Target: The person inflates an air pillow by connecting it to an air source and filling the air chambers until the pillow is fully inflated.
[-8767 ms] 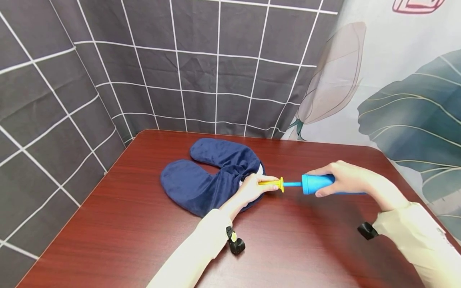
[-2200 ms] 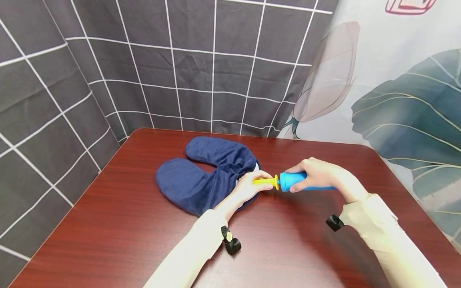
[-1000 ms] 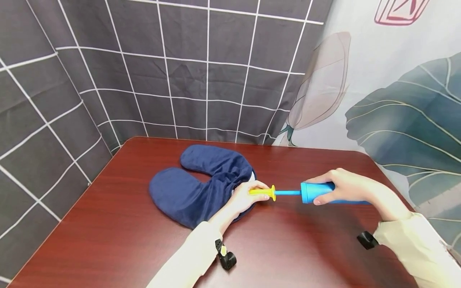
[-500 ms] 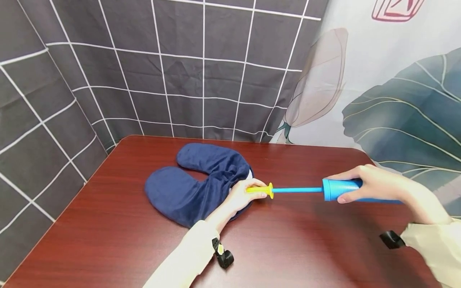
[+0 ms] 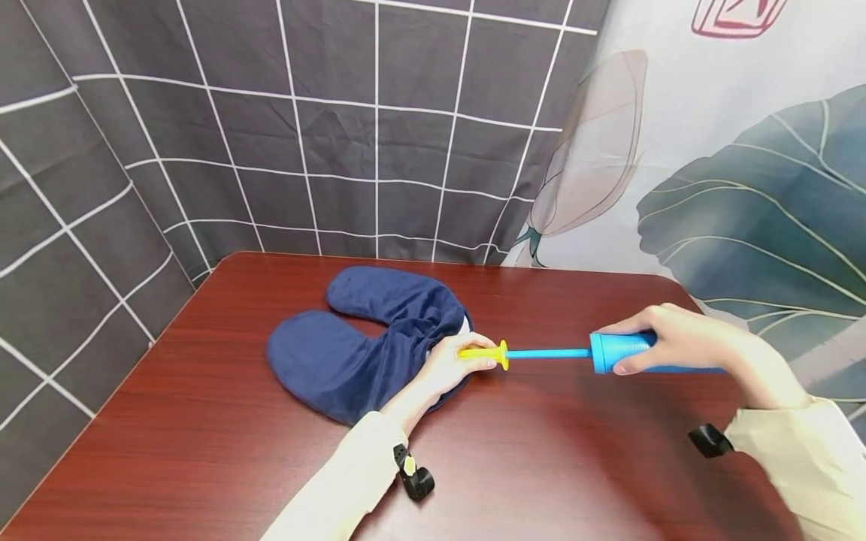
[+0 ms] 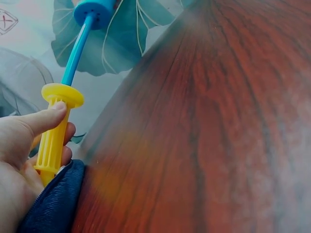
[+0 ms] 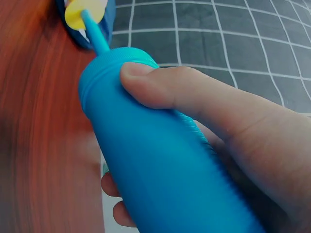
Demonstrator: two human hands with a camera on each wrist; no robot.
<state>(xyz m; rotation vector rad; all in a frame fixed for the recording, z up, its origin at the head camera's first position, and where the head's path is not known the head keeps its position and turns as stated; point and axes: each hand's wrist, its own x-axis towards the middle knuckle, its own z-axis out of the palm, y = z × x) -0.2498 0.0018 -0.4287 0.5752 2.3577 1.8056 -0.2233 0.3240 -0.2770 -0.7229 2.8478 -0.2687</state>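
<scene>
A navy plush U-shaped neck pillow (image 5: 331, 368) lies on the table, a bit of white showing at its right-hand opening. Beside that opening my left hand (image 5: 443, 370) grips the ribbed yellow end piece (image 6: 52, 143) of a hand air pump, thumb laid along it. The yellow tip runs down by the pillow's zipped edge (image 6: 58, 194); where it ends is hidden. A thin blue rod (image 5: 548, 354) stretches from the yellow flange to the pump's blue barrel (image 7: 160, 160). Around that barrel curl the fingers and thumb of my right hand (image 5: 697, 342), holding it level above the table.
The reddish-brown wooden table (image 5: 541, 466) spreads beneath both hands. A dark grid-patterned cloth (image 5: 338, 135) hangs behind and at left, and a pale leaf-print cloth (image 5: 676, 113) at right. Each sleeve carries a black wrist device (image 5: 414, 475).
Over the last second the barrel slid right, exposing more rod, then came slightly back left. At 2.2 s ago it was nearly against the yellow flange. My left hand keeps its grip beside the pillow.
</scene>
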